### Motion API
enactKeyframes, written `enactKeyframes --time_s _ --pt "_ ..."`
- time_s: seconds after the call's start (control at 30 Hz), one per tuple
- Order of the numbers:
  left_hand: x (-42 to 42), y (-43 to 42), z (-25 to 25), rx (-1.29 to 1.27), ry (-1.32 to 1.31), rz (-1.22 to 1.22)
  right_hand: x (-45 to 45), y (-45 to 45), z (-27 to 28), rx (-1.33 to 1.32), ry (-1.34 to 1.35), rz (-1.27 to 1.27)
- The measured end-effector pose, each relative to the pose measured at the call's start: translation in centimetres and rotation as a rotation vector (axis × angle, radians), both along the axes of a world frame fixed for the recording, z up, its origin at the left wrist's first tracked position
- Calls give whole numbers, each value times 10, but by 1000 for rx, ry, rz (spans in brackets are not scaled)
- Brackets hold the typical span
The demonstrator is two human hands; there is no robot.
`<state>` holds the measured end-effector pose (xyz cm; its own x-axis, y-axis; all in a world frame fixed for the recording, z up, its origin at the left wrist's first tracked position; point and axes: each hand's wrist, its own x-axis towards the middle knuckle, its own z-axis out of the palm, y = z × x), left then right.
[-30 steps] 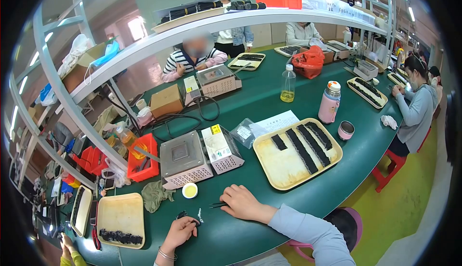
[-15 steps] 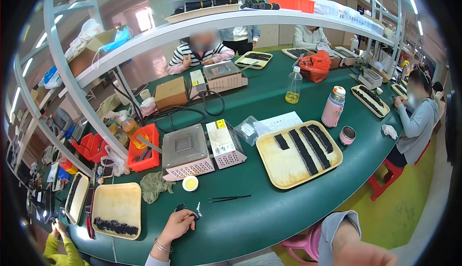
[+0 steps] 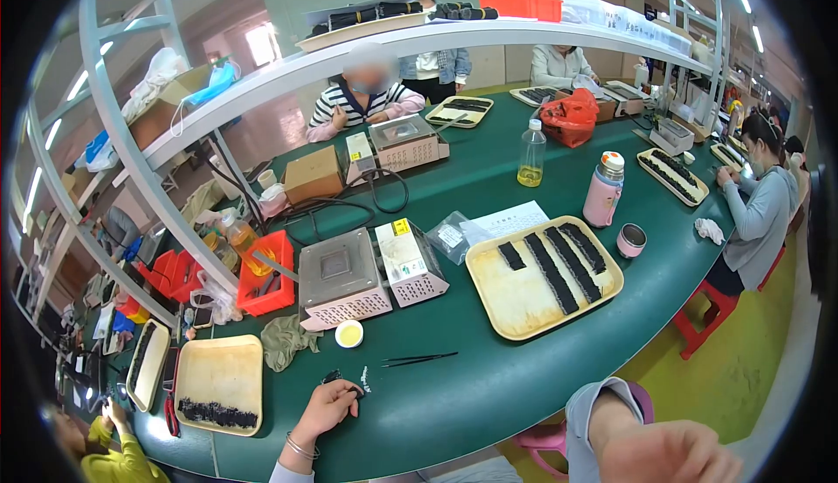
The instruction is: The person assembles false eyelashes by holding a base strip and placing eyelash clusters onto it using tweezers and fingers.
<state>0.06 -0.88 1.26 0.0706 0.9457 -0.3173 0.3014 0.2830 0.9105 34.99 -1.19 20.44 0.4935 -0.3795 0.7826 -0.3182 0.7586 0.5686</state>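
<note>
My left hand (image 3: 328,408) rests on the green table, its fingers pinched on a small black piece (image 3: 356,389). Another dark bit (image 3: 332,376) lies just beyond the knuckles. Small white pieces (image 3: 366,380) are beside the fingertips. Black tweezers (image 3: 421,359) lie to the right of them, apart from the hand. A small cup of yellowish liquid (image 3: 349,334) stands farther back. Off the table's front edge, my right hand (image 3: 668,452) hangs at the lower right, near the camera and blurred; whether it holds anything is hidden.
On the right, a tray (image 3: 497,308) bears rows of black parts. Another tray (image 3: 214,361) stands left, with black parts along its near side. Behind are a hot plate (image 3: 340,265), a red bin (image 3: 284,295), a pink flask (image 3: 602,199) and a bottle (image 3: 531,160). Several people sit around.
My right hand has shifted a little right and downward. My left hand keeps its pinch at nearly the same spot. The standing person at the back now has a hand raised.
</note>
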Motion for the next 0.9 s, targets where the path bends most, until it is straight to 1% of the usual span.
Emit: enactKeyframes --time_s 0.03,0.13,0.17,0.27,0.3,0.4,0.43,0.5,0.57,0.63,0.7,0.73,0.83,0.9 --pt "0 1 0 4 -5 -1 3 -3 -5 0 -1 3" --pt "1 2 1 2 15 -6 14 -11 -17 -166 -410 -23" --pt "1 1 1 1 26 -6 15 -10 -17 -168 -414 -13" --pt "3 3 4 18 31 -10 8 1 -4 -51 -970 167" --pt "2 0 4 25 34 -15 4 4 -3 -51 -975 191" --pt "0 1 -1 26 31 -19 -13 14 -6 122 -1446 195" --pt "-1 1 -1 31 35 -32 -21 18 -12 125 -1450 204" --pt "-1 2 0 26 28 -30 -40 32 -33 3 -1803 429" --pt "-1 1 1 21 25 -32 -51 53 -64 -158 -2013 178" --pt "-2 3 1 20 18 -34 -67 70 -95 -570 -1806 -1" --pt "-2 2 -1 17 4 -38 -87 88 -146 -766 -1435 -327" --pt "-1 0 -2 12 2 -32 -89 94 -163 -765 -1440 -320" --pt "-1 1 -1 30 -6 -38 -97 107 -187 -784 -1160 -608" --pt "-1 0 -1 26 -9 -42 -96 109 -194 -810 -1178 -622"
